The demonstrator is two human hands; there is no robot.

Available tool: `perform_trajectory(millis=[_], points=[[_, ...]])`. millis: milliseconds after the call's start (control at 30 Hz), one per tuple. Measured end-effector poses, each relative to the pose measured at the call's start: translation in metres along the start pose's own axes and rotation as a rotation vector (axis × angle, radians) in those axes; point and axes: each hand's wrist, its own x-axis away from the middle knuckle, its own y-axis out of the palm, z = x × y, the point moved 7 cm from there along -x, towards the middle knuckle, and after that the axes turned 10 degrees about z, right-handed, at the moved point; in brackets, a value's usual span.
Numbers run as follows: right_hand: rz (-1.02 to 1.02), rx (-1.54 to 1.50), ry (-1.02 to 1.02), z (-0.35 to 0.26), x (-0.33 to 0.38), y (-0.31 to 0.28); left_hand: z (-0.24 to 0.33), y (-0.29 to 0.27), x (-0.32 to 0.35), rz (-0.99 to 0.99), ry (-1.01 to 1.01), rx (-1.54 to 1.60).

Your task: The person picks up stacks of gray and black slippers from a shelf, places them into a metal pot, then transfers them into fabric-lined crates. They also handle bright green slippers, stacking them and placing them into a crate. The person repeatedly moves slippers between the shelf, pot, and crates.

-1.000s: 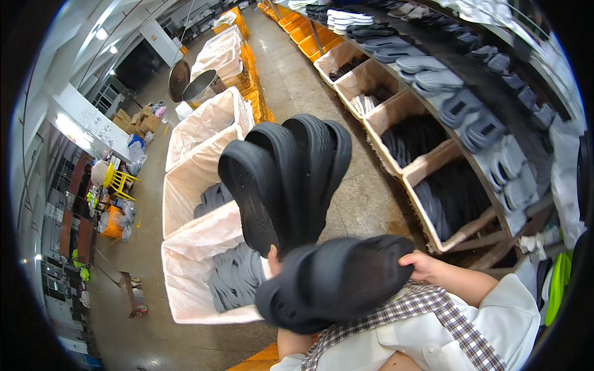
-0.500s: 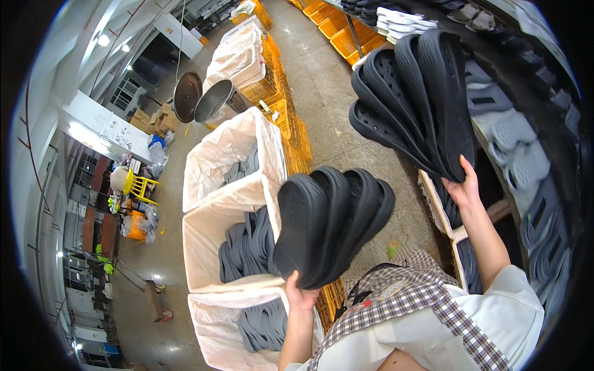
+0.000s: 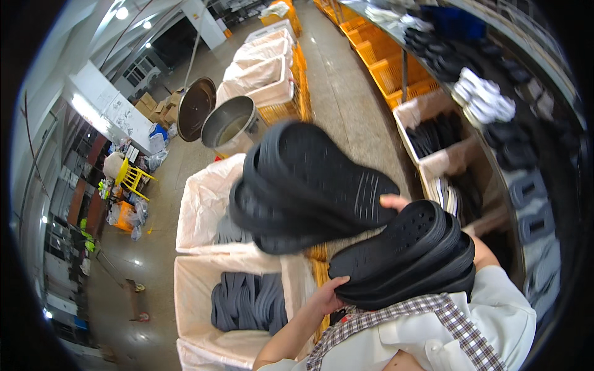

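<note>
Close to my body, my left hand (image 3: 329,293) grips a fanned stack of black foam clogs (image 3: 405,256) by its left end. My right hand (image 3: 395,203), mostly hidden behind that stack, holds another stack of black clogs (image 3: 328,176) by its right end. This second stack is tilted and partly blurred, its top clog showing a flat dark face. It hangs over the edge of a lined bin (image 3: 207,191) on the left. Below it, a nearer lined bin (image 3: 192,297) holds grey foam shoe pieces (image 3: 247,302).
Beyond the bins stand a metal drum (image 3: 229,120) and a round brown lid (image 3: 197,110). Orange crates (image 3: 390,71) line the aisle's right side. A long dark bench (image 3: 526,167) on the right carries white, grey and black footwear. A yellow chair (image 3: 133,176) stands far left.
My right hand has swung its clog stack left from the bench side toward the bins. My left hand's stack has shifted right, against my body. The view has turned somewhat.
</note>
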Motion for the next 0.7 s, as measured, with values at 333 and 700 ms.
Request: perform_trajectory(millis=[333,700], points=[[-0.672,0.214,-0.229,-0.12,-0.068,0.127,0.198,0.028,-0.049,0.15,0.017,-0.113],[-0.737,0.229,-0.047,-0.267,-0.206,0.165,0.329,0.079,-0.123,0.418,0.235,0.079]])
